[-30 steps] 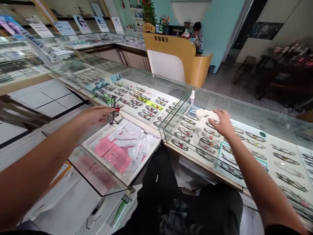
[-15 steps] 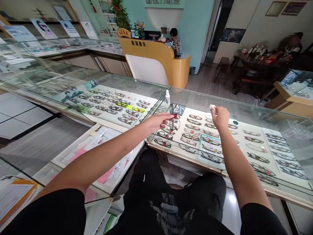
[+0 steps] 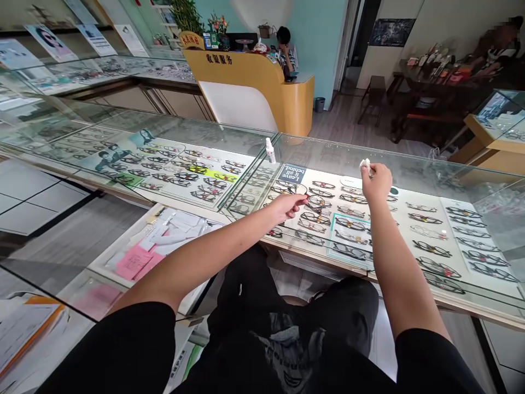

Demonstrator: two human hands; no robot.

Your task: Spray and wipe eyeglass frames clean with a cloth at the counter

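The left hand [image 3: 287, 207] has its fingertip grip closed on a pair of glasses [image 3: 314, 200], held above the glass counter [image 3: 328, 150]. To its right, the right hand [image 3: 378, 181] grips a crumpled white cloth [image 3: 365, 163]. A white spray bottle [image 3: 269, 151] stands on the counter, farther left; rows of eyeglass frames [image 3: 435, 249] lie beneath the glass.

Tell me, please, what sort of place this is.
Most likely an eyewear shop: rows of glasses lie in glass display cases, and a curved yellow counter stands beyond them.
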